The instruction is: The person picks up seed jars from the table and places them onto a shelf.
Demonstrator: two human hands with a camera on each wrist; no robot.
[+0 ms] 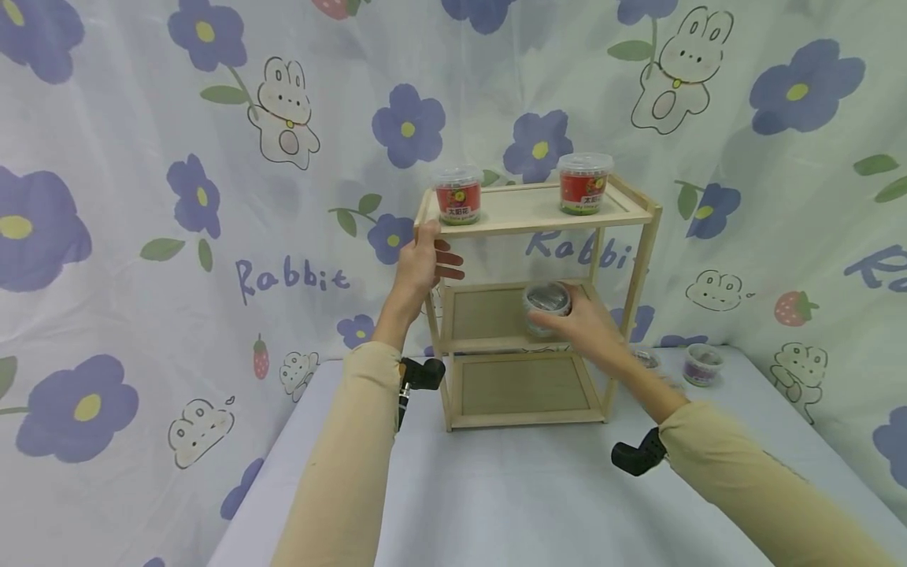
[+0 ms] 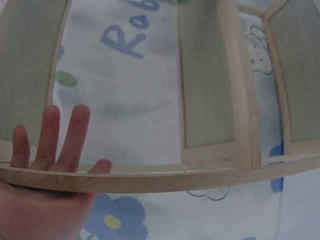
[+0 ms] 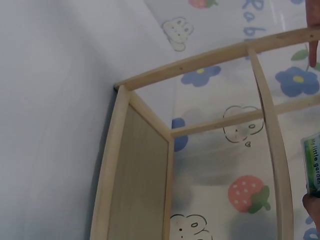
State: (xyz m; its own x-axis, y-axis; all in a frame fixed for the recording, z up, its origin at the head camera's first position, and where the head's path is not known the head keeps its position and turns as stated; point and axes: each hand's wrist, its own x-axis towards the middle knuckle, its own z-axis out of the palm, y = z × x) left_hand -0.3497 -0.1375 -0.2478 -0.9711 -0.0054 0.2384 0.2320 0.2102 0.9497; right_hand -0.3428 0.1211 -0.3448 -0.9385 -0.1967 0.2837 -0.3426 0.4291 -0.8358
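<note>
My left hand (image 1: 418,272) rests against the left post of the wooden shelf rack (image 1: 538,228), just below the top tier; in the left wrist view the fingers (image 2: 75,135) stretch straight past the post (image 2: 165,182). At the middle tier, my right hand (image 1: 595,331) grips a clear lidded cup (image 1: 546,315) near its front edge; whether the cup touches the tier I cannot tell. In the right wrist view only part of the labelled cup (image 3: 313,162) shows at the right edge, with a fingertip (image 3: 312,205) below it.
Two red-labelled cups stand on the top tier, one at the left (image 1: 458,201), one at the right (image 1: 584,189). The bottom tier (image 1: 524,386) is bare. Right of the rack, a purple-labelled cup (image 1: 702,365) and another cup (image 1: 646,360) stand on the white table (image 1: 524,488).
</note>
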